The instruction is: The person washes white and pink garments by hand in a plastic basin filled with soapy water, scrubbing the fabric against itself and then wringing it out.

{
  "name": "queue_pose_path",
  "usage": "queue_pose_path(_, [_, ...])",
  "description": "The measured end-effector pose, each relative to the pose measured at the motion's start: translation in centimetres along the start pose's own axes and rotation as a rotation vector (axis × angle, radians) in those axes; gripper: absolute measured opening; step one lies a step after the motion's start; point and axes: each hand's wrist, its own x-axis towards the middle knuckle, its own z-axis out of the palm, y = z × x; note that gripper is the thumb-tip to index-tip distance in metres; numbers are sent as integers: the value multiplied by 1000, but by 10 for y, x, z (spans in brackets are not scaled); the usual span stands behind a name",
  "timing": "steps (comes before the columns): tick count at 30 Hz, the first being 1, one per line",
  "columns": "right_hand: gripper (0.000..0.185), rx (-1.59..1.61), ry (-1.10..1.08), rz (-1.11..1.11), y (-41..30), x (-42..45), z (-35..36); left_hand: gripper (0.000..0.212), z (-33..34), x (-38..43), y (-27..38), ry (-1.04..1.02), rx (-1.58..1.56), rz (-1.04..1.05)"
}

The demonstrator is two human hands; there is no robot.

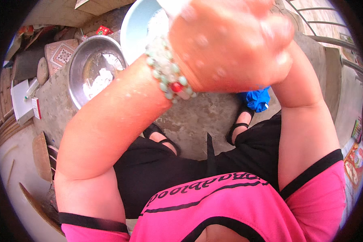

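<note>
My left hand is large and blurred near the camera, its fingers curled and its skin wet. A blurred white cloth-like thing protrudes beside it, apparently in its grip. Beaded bracelets in pale green and clear, with one red bead, circle the left wrist. My right forearm runs up behind the left hand, which hides most or all of my right hand. Beyond the left wrist stands a pale blue basin with something white in it. Beside that, a metal basin contains crumpled white material.
A bunched blue cloth is near one of my black shoes on the concrete floor. Metal railings border the upper right. At left are a patterned tile, a white box and a stone.
</note>
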Motion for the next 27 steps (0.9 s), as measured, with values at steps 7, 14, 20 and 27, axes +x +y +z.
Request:
queue_pose_path(7, [9,-68,-103,119,6,-6,27,13,17,-46,44,-341,19,-91])
queue_pose_path(14, [24,-86,-189,98,13,-7,66,10,38,-94,60,-548,-99,-14])
queue_pose_path(20, [29,-222,-120,-68,23,3,97,18,47,-116,53,-918,-195,-133])
queue_pose_path(27, [28,-373,-125,-161,7,9,97,21,47,-113,41,-1124,-187,-395])
